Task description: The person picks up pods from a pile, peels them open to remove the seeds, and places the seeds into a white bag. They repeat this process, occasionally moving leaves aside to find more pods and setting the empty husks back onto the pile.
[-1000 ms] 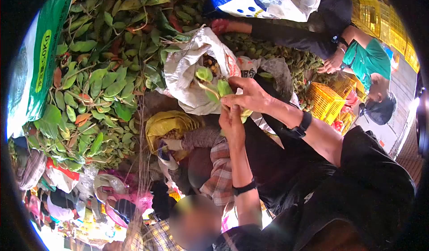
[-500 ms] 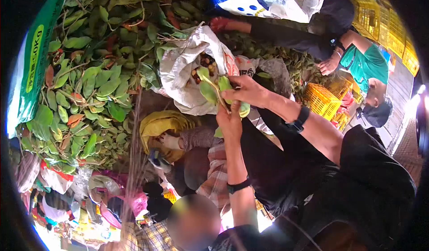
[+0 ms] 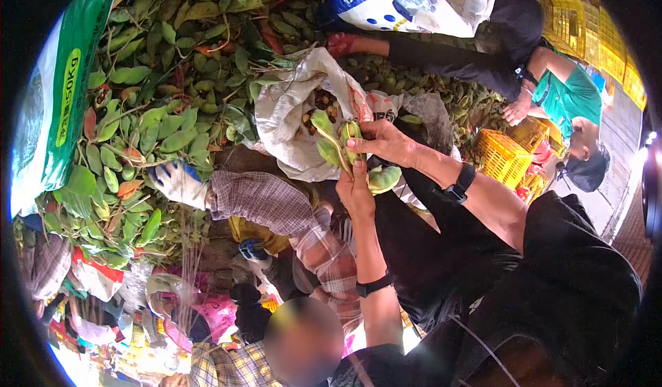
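Note:
My left hand (image 3: pixel 356 195) pinches the lower end of a brown stem (image 3: pixel 336 146) that bears green, leaf-like pods (image 3: pixel 328 151). Just above it, my right hand (image 3: pixel 387 143) has its thumb and fingers closed on a green pod (image 3: pixel 351 136) of the same sprig. Another green pod (image 3: pixel 383 179) hangs below my right hand, beside my left hand. Both hands are over the near edge of an open white sack (image 3: pixel 277 121), which has small brown and pale pieces (image 3: pixel 324 108) inside.
A large heap of green pods (image 3: pixel 172 128) lies beyond. A co-worker's gloved hand (image 3: pixel 181 184) touches its edge. At the top stand a blue-and-white bag (image 3: pixel 372 4) and another person's red-gloved hand (image 3: pixel 341 44). Yellow crates (image 3: pixel 503 156) and a green-shirted person (image 3: pixel 572 101) are on the right.
A co-worker's gloved hand and checked sleeve have reached out to the heap. My hands stay close together on the sprig; its pods have turned slightly. The view has shifted a little.

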`<move>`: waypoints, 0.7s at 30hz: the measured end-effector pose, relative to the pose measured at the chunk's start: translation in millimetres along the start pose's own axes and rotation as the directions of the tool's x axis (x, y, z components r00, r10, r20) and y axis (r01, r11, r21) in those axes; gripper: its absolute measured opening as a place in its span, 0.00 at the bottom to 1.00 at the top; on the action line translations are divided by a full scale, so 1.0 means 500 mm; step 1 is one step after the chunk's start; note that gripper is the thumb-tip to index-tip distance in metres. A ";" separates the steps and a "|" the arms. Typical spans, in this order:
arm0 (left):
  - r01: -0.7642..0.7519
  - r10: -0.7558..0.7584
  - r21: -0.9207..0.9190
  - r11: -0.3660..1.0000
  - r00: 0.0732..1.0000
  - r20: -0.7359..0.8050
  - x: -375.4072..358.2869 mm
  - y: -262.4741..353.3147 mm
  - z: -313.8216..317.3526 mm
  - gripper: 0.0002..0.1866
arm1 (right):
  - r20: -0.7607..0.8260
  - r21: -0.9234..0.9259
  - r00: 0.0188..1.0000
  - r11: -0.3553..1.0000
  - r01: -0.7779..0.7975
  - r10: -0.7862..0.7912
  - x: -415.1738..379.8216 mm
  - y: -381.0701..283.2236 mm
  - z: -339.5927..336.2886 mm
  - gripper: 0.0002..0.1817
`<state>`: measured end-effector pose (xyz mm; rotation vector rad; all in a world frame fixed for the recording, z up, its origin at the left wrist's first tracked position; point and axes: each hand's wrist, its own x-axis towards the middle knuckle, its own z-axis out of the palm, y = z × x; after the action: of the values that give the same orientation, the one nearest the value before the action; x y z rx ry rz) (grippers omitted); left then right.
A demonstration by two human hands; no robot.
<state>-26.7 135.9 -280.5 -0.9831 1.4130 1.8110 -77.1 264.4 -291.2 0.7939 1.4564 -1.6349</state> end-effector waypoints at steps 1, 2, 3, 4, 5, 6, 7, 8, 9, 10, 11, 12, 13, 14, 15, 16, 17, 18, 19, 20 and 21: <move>-0.008 0.008 -0.046 0.999 1.000 -0.007 -0.003 0.001 0.001 0.17 | -0.005 0.008 1.000 1.000 0.001 -0.001 -0.002 -0.004 0.003 0.21; -0.006 0.006 -0.038 0.999 1.000 -0.003 -0.002 0.002 0.001 0.17 | -0.017 -0.020 1.000 1.000 0.025 -0.025 -0.001 -0.005 0.004 0.21; -0.017 0.017 -0.090 0.996 1.000 -0.001 0.001 -0.001 0.001 0.18 | -0.028 -0.048 0.999 0.998 0.045 -0.047 -0.003 -0.004 0.005 0.20; -0.030 0.030 -0.140 0.990 1.000 -0.001 0.002 -0.003 0.000 0.18 | -0.045 -0.069 0.997 0.996 0.060 -0.063 -0.007 -0.004 0.004 0.19; -0.031 0.031 -0.133 0.991 1.000 -0.003 0.006 -0.002 -0.004 0.18 | -0.043 -0.062 0.997 0.996 0.062 -0.065 -0.005 -0.007 0.005 0.19; -0.022 0.022 -0.113 0.993 1.000 -0.002 0.011 -0.004 -0.008 0.19 | -0.002 -0.011 0.995 0.995 0.103 -0.103 -0.003 -0.003 -0.003 0.18; -0.009 0.009 -0.090 0.996 1.000 0.001 0.013 -0.007 -0.013 0.19 | 0.033 0.045 0.989 0.989 0.140 -0.142 -0.002 0.004 -0.012 0.18; 0.005 -0.004 -0.079 0.997 1.000 0.014 0.015 -0.015 -0.020 0.19 | 0.074 0.056 0.987 0.989 0.140 -0.144 0.003 0.015 -0.020 0.16; 0.003 -0.001 -0.076 0.997 1.000 0.016 0.020 -0.023 -0.018 0.19 | 0.073 0.059 0.986 0.988 0.144 -0.148 0.010 0.025 -0.024 0.16; 0.004 -0.006 -0.122 0.993 1.000 -0.017 0.029 -0.040 -0.016 0.21 | 0.075 0.112 0.992 0.989 0.095 -0.104 0.021 0.055 -0.030 0.15; 0.004 -0.013 -0.165 0.986 0.999 -0.051 0.033 -0.053 -0.019 0.23 | 0.081 0.168 0.995 0.985 0.046 -0.060 0.032 0.082 -0.030 0.15; 0.050 -0.056 -0.170 0.984 0.998 -0.029 0.034 -0.061 -0.026 0.23 | 0.061 0.190 0.997 0.981 0.027 -0.040 0.041 0.082 -0.022 0.18; 0.043 -0.049 -0.165 0.985 0.998 -0.034 0.038 -0.071 -0.029 0.23 | 0.067 0.194 0.997 0.981 0.032 -0.046 0.046 0.080 -0.027 0.18; 0.072 -0.080 -0.146 0.987 0.995 -0.051 0.040 -0.081 -0.032 0.23 | 0.125 -0.010 0.990 0.998 -0.058 0.058 0.047 0.079 -0.032 0.20; 0.100 -0.110 -0.131 0.986 0.992 -0.067 0.043 -0.089 -0.033 0.23 | 0.158 -0.221 0.973 0.966 -0.132 0.169 0.052 0.076 -0.039 0.22; 0.071 -0.082 -0.124 0.990 0.993 -0.089 0.046 -0.096 -0.034 0.25 | 0.145 -0.301 0.960 0.935 -0.187 0.239 0.066 0.074 -0.039 0.33; 0.069 -0.080 -0.124 0.990 0.993 -0.086 0.046 -0.102 -0.044 0.25 | 0.143 -0.301 0.961 0.935 -0.185 0.236 0.068 0.073 -0.043 0.33; 0.100 -0.097 0.051 0.994 0.993 -0.074 0.042 -0.106 -0.058 0.22 | 0.170 -0.356 0.960 0.923 -0.149 0.221 0.062 0.044 -0.041 0.35; 0.129 -0.117 0.225 0.966 0.991 -0.068 0.044 -0.118 -0.071 0.19 | 0.200 -0.408 0.957 0.906 -0.113 0.210 0.063 0.040 -0.041 0.36; 0.103 -0.091 0.297 0.949 0.994 -0.057 0.048 -0.132 -0.081 0.19 | 0.264 -0.460 0.942 0.885 -0.066 0.207 0.068 0.037 -0.038 0.39; 0.113 -0.100 0.299 0.948 0.993 -0.057 0.053 -0.141 -0.087 0.19 | 0.263 -0.456 0.941 0.887 -0.075 0.215 0.080 0.049 -0.036 0.39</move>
<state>26.3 110.3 -344.8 -0.9208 1.5738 1.4504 -76.3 275.2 -340.5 0.3603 1.4254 -1.1821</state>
